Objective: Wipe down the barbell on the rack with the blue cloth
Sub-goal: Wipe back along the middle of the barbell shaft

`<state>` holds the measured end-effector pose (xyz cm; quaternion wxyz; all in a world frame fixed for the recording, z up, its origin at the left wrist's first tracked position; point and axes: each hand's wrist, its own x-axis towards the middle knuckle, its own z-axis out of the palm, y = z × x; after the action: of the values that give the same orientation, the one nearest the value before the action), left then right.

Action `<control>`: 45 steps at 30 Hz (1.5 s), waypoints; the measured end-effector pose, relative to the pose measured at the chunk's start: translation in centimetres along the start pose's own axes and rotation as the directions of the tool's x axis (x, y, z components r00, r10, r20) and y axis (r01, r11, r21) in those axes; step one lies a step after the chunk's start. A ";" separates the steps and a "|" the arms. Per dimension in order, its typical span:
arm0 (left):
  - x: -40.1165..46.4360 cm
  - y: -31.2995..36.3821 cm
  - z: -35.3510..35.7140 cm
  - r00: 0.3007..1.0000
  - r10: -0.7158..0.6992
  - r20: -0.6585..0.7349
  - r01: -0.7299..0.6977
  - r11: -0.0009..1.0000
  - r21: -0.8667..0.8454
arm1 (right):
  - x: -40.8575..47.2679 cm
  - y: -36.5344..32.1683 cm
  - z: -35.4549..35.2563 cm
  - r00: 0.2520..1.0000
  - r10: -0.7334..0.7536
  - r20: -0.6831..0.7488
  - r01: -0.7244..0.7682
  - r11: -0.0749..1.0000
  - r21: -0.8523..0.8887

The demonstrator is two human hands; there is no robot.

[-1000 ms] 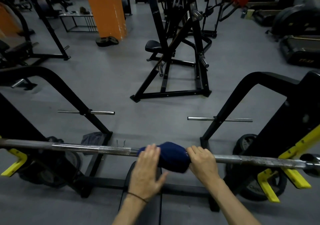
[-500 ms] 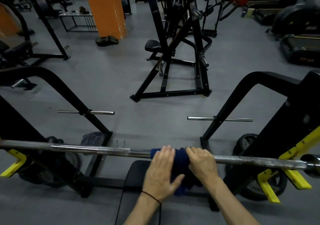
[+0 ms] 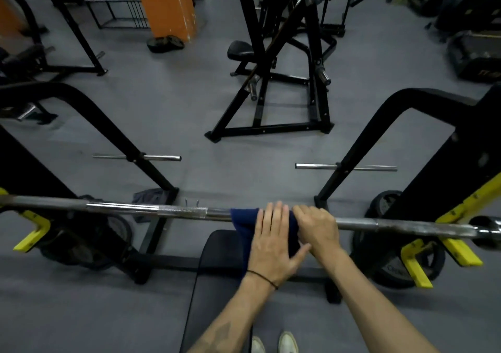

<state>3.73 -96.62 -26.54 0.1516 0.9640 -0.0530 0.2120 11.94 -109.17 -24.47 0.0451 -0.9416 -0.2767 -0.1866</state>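
Our left hand [image 3: 273,241], fingers straight, presses the blue cloth [image 3: 244,225] flat, our right hand [image 3: 315,226] curled around the barbell [image 3: 122,209]; unclamped cloth may slip off.

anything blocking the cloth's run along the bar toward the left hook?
Nothing visible. The dark blue cloth is draped over the long steel barbell under the flat left hand, and the bar lies bare from there to the yellow rack hook. The right hand grips the bar on the other side.
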 end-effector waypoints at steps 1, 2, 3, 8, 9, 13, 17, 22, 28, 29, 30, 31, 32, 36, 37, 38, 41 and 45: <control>-0.2 -0.7 -0.3 0.999 0.031 0.008 -0.031 0.999 0.012 | 0.0 -0.1 -0.2 1.000 0.002 0.012 -0.002 1.000 0.000; -0.6 -2.0 -0.8 0.999 0.049 0.016 -0.049 0.999 0.018 | -0.1 -0.2 -0.3 1.000 0.003 0.018 -0.003 1.000 0.007; -1.2 -3.8 -1.4 0.999 0.046 0.021 -0.047 0.999 0.021 | -0.2 -0.2 -0.3 1.000 0.002 0.021 -0.002 1.000 0.017; -3.8 -13.4 -4.9 0.979 -0.167 -0.119 0.186 0.968 0.170 | -0.5 -0.2 0.0 0.999 0.016 0.048 -0.019 0.998 0.059; -3.5 -13.2 -4.7 0.954 -0.264 -0.143 0.287 0.941 0.179 | -0.4 -0.3 0.1 0.999 0.025 0.045 -0.027 0.998 0.049; -0.5 -4.3 -1.5 0.937 -0.328 -0.123 0.337 0.940 0.062 | -0.4 -0.4 0.2 0.999 0.029 0.022 -0.030 0.999 0.033; -0.7 0.9 0.5 0.999 0.014 0.045 -0.015 1.000 0.021 | -0.4 0.0 0.1 1.000 -0.003 0.018 0.003 1.000 0.030; -2.8 -9.3 -3.1 0.996 -0.046 -0.071 0.053 0.994 0.093 | -0.2 0.1 -0.2 0.999 -0.011 0.040 0.009 0.999 0.038; -1.6 -12.5 -4.0 0.861 -0.474 -0.186 0.502 0.852 0.147 | 0.0 -0.5 -0.2 0.998 0.020 0.059 -0.021 1.000 0.022; -0.7 -10.3 -3.3 0.860 -0.479 -0.174 0.500 0.859 0.111 | 0.0 -0.5 -0.3 0.998 0.024 0.053 -0.025 0.999 0.020; -0.1 -7.9 -2.4 0.898 -0.406 -0.170 0.423 0.903 0.077 | 0.0 -0.5 -0.3 0.999 0.029 0.045 -0.030 0.999 0.021; 0.1 -5.4 -1.3 0.943 -0.296 -0.150 0.305 0.951 0.043 | -0.1 -0.5 -0.4 0.999 0.031 0.037 -0.032 0.999 0.020; 0.0 -3.0 -0.4 0.978 -0.183 -0.101 0.185 0.983 0.015 | -0.1 -0.4 -0.4 0.999 0.029 0.037 -0.029 0.999 0.018; -1.2 -1.6 -0.4 0.997 0.072 0.026 -0.073 0.996 0.054 | -0.2 -0.3 -0.7 0.998 0.012 0.063 -0.014 1.000 0.027; -1.5 -3.3 -1.1 0.996 0.084 0.026 -0.085 0.994 0.070 | -0.2 -0.3 -0.7 0.998 0.008 0.058 -0.010 1.000 0.029; -1.9 -5.6 -1.9 0.997 0.068 0.022 -0.069 0.994 0.083 | -0.2 -0.1 -0.5 0.999 -0.001 0.052 -0.001 0.999 0.037; -3.8 -12.8 -4.6 0.995 -0.078 -0.067 0.088 0.983 0.160 | -0.4 0.1 -0.2 0.999 -0.034 0.022 0.033 0.999 0.043; -2.4 -10.6 -3.9 0.919 -0.369 -0.139 0.388 0.908 0.156 | 0.0 0.1 0.2 0.998 -0.049 0.048 0.050 0.998 -0.025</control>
<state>1.79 -85.23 -27.04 0.1044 0.9529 0.1627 0.2335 12.07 -109.27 -24.65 0.0218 -0.9391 -0.2985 -0.1690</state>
